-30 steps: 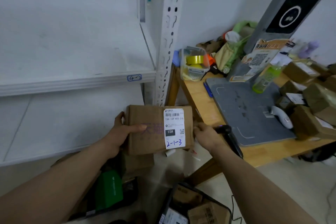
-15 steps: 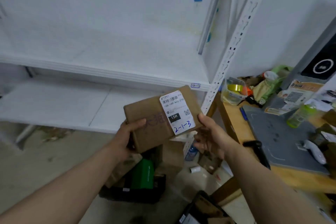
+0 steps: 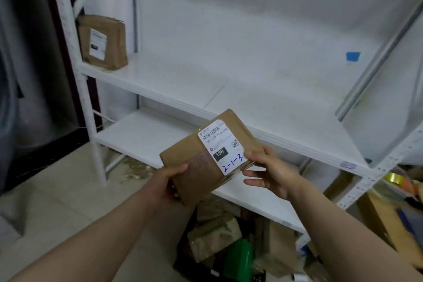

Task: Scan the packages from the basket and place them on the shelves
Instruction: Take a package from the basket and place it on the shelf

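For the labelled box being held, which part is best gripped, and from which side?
The two opposite ends of the cardboard box, one from each side: it is flat and tilted, label up. The left hand grips the lower-left end, the right hand pinches the label end, leaving the barcode uncovered.

Both forearms are bare from the edge of the view right down to the wrists, slim and smooth. The left hand [image 3: 170,179] and the right hand [image 3: 271,170] are bare as well, fingers, knuckles and thumbs uncovered
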Demonstrator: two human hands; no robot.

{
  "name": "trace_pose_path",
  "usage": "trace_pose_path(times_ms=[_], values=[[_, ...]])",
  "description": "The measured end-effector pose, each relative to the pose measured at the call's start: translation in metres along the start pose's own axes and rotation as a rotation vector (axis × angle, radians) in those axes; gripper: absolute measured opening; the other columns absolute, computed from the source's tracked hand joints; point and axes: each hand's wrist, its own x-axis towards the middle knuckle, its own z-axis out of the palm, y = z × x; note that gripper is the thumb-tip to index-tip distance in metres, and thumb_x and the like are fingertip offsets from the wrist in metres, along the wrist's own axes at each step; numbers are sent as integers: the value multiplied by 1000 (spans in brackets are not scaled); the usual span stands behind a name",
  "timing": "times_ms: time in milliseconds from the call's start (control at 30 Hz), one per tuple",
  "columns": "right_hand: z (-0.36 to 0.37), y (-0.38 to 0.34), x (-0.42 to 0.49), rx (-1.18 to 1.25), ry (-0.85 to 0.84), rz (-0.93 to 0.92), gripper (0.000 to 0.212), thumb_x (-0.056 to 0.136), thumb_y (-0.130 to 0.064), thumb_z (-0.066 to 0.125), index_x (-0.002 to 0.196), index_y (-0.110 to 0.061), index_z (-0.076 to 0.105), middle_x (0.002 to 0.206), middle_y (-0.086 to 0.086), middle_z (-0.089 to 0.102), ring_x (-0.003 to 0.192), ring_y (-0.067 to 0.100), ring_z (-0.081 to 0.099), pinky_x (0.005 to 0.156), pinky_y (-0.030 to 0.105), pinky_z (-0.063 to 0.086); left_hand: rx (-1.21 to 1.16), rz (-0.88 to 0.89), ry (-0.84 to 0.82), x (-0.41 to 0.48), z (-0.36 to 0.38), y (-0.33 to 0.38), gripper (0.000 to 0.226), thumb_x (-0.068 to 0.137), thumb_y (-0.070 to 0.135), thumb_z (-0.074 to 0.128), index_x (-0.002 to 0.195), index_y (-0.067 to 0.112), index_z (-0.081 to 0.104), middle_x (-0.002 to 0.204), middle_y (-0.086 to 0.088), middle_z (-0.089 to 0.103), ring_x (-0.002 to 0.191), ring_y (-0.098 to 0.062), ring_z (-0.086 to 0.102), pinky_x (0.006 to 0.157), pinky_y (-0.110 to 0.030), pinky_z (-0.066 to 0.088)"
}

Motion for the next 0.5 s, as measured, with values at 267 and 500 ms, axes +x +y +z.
trace_pose_path(times_ms=[267,500], values=[[196,-59,92,-268,-141,-77,73,79,-33,84,136,-37,39,117,9,60,99,27,64,90,46,60,550,207,309,4,-143,158,80,84,0,71,145,40,37,131,13,46,111,-25,55,78,-37,51],[278,-132,164,-263,-175,-171,100,72,-55,83,151,-38,25,130,0,53,113,26,60,94,46,58,615,291,321,28,-173,254,56,87,-4,68,129,28,50,103,2,64,87,-14,60,59,-27,45]])
